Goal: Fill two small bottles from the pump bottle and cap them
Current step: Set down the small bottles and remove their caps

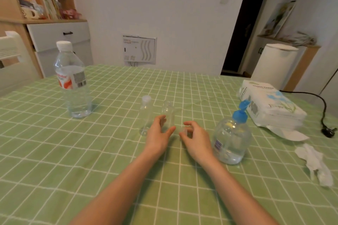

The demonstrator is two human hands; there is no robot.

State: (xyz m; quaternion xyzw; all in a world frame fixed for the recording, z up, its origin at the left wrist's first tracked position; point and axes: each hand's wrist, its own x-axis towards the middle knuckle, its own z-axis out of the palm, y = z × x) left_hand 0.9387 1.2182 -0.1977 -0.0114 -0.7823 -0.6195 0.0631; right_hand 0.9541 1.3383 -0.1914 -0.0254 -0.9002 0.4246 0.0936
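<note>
Small bottles (pixel 168 113) stand mid-frame on the bench (pixel 109 160), uncapped one beside the open left hand (pixel 158 134); right hand (pixel 194 138) pinches its cap (pixel 183 129), best set aside before pumping.

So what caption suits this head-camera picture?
Left hand reaches an uncapped small bottle; right hand pinches its cap.

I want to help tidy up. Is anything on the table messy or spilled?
No spill shows on the green tablecloth. The one messy thing is a crumpled white tissue lying loose near the right edge, in front of the tissue pack. The bottles all stand upright.
</note>
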